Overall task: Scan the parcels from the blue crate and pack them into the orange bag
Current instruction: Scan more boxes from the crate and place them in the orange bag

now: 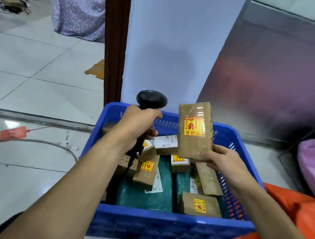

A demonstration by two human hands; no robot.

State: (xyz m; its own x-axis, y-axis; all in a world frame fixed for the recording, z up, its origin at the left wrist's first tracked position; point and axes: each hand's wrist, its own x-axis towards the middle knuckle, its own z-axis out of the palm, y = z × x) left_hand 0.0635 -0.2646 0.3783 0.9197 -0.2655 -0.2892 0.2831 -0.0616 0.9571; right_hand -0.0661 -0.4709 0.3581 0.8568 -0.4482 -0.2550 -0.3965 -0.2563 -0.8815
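Currently left hand (138,125) grips black barcode scanner (151,100) above blue crate (157,223); right hand (223,160) fingers pinch taped cardboard parcel (194,131) upright above crate. Orange bag (279,229) just right of crate.

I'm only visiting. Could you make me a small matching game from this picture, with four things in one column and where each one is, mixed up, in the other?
1 black scanner
2 raised brown parcel
3 orange bag
4 green parcels

a lying in the blue crate
b beside the crate, on its right
c gripped by the left hand
d held by the right hand

Pairs: 1-c, 2-d, 3-b, 4-a
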